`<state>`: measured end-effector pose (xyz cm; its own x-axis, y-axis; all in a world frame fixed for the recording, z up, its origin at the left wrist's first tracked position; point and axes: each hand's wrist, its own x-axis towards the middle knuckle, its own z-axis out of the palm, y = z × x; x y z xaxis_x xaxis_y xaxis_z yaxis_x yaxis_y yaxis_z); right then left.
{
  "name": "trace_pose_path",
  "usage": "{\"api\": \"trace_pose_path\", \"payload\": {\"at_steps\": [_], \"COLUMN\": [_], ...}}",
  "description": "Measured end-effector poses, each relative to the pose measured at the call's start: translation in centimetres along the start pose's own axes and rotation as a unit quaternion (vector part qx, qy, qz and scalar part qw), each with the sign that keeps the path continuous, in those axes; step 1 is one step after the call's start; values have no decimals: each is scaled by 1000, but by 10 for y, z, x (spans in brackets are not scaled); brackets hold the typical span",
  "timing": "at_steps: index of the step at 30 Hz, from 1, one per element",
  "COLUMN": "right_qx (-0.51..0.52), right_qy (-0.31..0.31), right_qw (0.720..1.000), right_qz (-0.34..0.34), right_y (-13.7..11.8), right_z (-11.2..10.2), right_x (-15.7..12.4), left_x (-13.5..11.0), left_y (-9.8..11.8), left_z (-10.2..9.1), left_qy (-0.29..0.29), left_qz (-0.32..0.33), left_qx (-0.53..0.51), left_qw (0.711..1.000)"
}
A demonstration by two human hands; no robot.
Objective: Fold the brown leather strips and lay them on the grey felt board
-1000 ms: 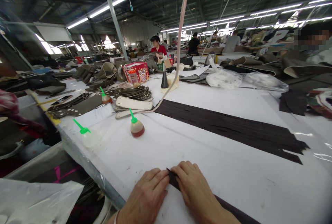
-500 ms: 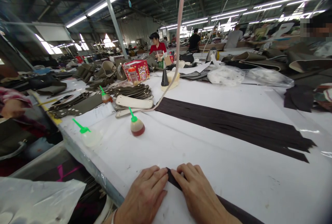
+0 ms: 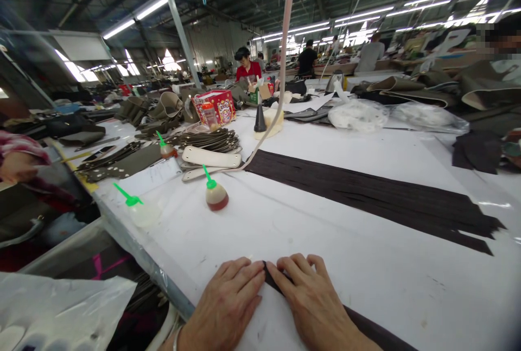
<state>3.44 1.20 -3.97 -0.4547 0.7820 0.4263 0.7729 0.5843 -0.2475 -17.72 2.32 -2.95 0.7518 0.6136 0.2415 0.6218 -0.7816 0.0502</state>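
Note:
A narrow dark brown strip (image 3: 372, 329) runs along the white tabletop from the lower right to a point between my hands. My left hand (image 3: 230, 299) lies at its far end, fingers pressed together with their tips against the strip's edge. My right hand (image 3: 307, 297) rests across the strip just beside it, fingers bent and index fingertip pinning it near the end. Beyond them, a flat stack of similar dark strips (image 3: 358, 191) stretches to the right. A squat bottle (image 3: 216, 197) with a green spout and reddish liquid stands ahead of my left hand.
Two more green-spouted bottles (image 3: 166, 148) (image 3: 136, 209) stand to the left. Cream strap pieces (image 3: 211, 157), a black cone (image 3: 259, 119) and a red patterned box (image 3: 222, 107) lie farther back. A hose (image 3: 281, 69) hangs down to the table. At left, a co-worker's hand (image 3: 18, 167) shows.
Both hands stay at the strip's end, with the right fingers shifting only slightly. The background moves a little to the right as the view turns.

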Motion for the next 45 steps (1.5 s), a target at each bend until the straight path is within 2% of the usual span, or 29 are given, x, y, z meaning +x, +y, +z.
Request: {"api": "trace_pose_path", "payload": {"at_steps": [11,17,20,23,31,33,37,45], "right_qx": [-12,-22,-8,4,-8,-16,-32,-44], "right_qy": [-51,-89,-102,-122,-91,-92,-99,-123], "right_qw": [999,995,993,992,994,993,990,986], "right_qz": [3,39,52,28,-63,-78,-91,-99], "right_y": [0,0,7,13,19,20,22,26], "right_z": [-1,-5,-12,-17,-21,-22,-23,-38], "right_x": [2,7,7,3,-6,-7,-10,-20], "left_x": [-6,4,11,18,21,22,27,33], "left_y": [1,2,-2,-6,-7,-6,-3,3], "left_z": [-1,-11,-19,-25,-22,-22,-25,-25], "left_qy": [-2,-16,-47,-73,-37,-49,-79,-75], "left_qz": [-61,-1,35,48,4,8,27,33], "left_qx": [-21,-21,-26,-52,-98,-99,-89,-47], "left_qw": [998,1000,998,995,994,994,993,996]}}
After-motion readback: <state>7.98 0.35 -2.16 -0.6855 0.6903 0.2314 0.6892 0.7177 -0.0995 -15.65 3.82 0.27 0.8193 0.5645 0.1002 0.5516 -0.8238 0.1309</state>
